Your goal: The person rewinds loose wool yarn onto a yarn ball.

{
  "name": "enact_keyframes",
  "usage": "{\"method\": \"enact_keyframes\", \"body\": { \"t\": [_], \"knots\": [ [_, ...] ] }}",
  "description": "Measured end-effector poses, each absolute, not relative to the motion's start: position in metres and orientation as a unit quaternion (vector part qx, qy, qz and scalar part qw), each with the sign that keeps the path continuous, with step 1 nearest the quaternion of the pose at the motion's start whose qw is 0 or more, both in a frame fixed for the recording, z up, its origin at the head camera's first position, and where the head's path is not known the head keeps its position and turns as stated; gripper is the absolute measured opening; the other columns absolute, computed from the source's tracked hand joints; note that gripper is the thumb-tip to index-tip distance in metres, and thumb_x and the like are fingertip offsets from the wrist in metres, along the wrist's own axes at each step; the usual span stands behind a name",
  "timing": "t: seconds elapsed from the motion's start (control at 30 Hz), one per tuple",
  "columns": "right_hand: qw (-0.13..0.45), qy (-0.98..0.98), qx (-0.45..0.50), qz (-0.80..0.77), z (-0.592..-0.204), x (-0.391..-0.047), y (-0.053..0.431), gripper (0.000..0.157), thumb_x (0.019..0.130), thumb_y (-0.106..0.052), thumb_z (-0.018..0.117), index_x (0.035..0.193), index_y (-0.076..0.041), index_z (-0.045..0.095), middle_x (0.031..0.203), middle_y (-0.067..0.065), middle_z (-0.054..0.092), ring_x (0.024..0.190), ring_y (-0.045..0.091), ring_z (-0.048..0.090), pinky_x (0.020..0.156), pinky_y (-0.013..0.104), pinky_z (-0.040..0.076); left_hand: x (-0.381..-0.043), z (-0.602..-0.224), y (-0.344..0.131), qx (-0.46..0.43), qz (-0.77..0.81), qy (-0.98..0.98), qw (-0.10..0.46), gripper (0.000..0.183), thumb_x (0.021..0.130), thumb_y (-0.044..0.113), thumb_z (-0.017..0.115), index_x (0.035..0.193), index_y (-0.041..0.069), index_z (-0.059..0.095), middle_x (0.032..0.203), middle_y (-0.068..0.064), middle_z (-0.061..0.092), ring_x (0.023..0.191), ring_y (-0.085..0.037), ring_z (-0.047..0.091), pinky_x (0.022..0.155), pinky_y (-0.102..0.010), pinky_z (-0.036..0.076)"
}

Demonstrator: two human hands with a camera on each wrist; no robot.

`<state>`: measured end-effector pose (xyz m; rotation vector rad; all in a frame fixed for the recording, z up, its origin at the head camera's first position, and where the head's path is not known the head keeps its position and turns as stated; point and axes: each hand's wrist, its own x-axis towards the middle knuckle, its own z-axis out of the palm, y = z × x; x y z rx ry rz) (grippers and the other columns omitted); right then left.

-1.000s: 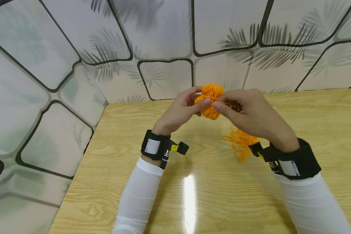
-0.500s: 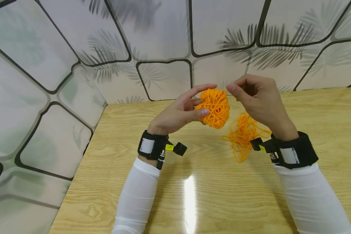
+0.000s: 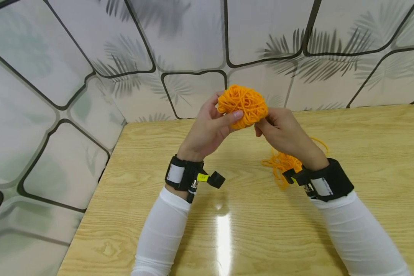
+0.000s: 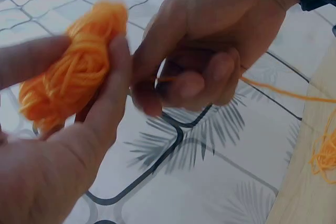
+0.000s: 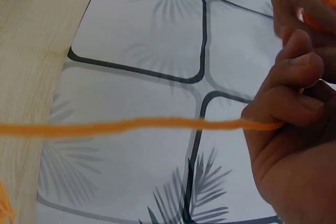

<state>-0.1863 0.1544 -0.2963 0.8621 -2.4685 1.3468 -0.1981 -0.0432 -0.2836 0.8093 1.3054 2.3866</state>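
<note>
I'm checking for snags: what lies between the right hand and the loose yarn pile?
A single orange yarn strand, leaving the right hand, shows in the right wrist view.

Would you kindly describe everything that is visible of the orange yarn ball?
The orange yarn ball is a lumpy, oblong bundle of soft-looking strands, wound in crossing layers. In the head view, its longer side runs roughly left to right. It is held up off the wooden table; the left hand grips its left part, thumb across the near face. The right hand is at its right end; whether they touch is unclear. It looks slightly blurred from the left wrist.
</note>
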Motion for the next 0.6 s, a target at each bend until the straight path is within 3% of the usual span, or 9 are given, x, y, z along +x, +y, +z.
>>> {"method": "enact_keyframes", "body": {
  "t": [0.23, 0.4, 0.5, 0.6],
  "knots": [
    [0.078, -0.855, 0.337, 0.386, -0.294, -0.180, 0.146, 0.026, 0.097, -0.034, 0.043, 0.086, -0.019, 0.060, 0.065, -0.001, 0.051, 0.050, 0.013, 0.041, 0.045, 0.028, 0.034, -0.200, -0.284, -0.038, 0.205, 0.855, 0.475, 0.038, 0.036, 0.085, 0.003, 0.061, 0.116, 0.004, 0.044, 0.117, -0.016, 0.054, 0.105, -0.026, 0.056, 0.093, -0.043, 0.041],
    [0.072, -0.867, 0.358, 0.339, -0.282, -0.168, 0.146, 0.027, 0.095, -0.039, 0.045, 0.077, -0.021, 0.052, 0.058, -0.003, 0.038, 0.048, 0.011, 0.036, 0.046, 0.027, 0.030, -0.202, -0.288, -0.036, 0.165, 0.830, 0.532, -0.025, 0.039, 0.081, 0.005, 0.067, 0.112, 0.003, 0.043, 0.114, -0.017, 0.059, 0.102, -0.027, 0.060, 0.087, -0.041, 0.046],
    [0.079, -0.872, 0.358, 0.323, -0.273, -0.159, 0.147, 0.029, 0.094, -0.041, 0.047, 0.074, -0.022, 0.048, 0.058, -0.003, 0.033, 0.048, 0.011, 0.034, 0.047, 0.027, 0.027, -0.202, -0.290, -0.036, 0.161, 0.796, 0.583, -0.032, 0.041, 0.080, 0.005, 0.068, 0.112, 0.003, 0.042, 0.110, -0.016, 0.061, 0.099, -0.026, 0.061, 0.083, -0.039, 0.048],
    [0.100, -0.870, 0.358, 0.325, -0.264, -0.152, 0.151, 0.023, 0.093, -0.039, 0.050, 0.077, -0.024, 0.051, 0.059, -0.004, 0.036, 0.048, 0.009, 0.035, 0.047, 0.027, 0.029, -0.202, -0.291, -0.038, 0.175, 0.764, 0.621, -0.002, 0.042, 0.080, 0.006, 0.067, 0.112, 0.002, 0.041, 0.109, -0.017, 0.060, 0.097, -0.026, 0.061, 0.081, -0.038, 0.049]
  ]
}}
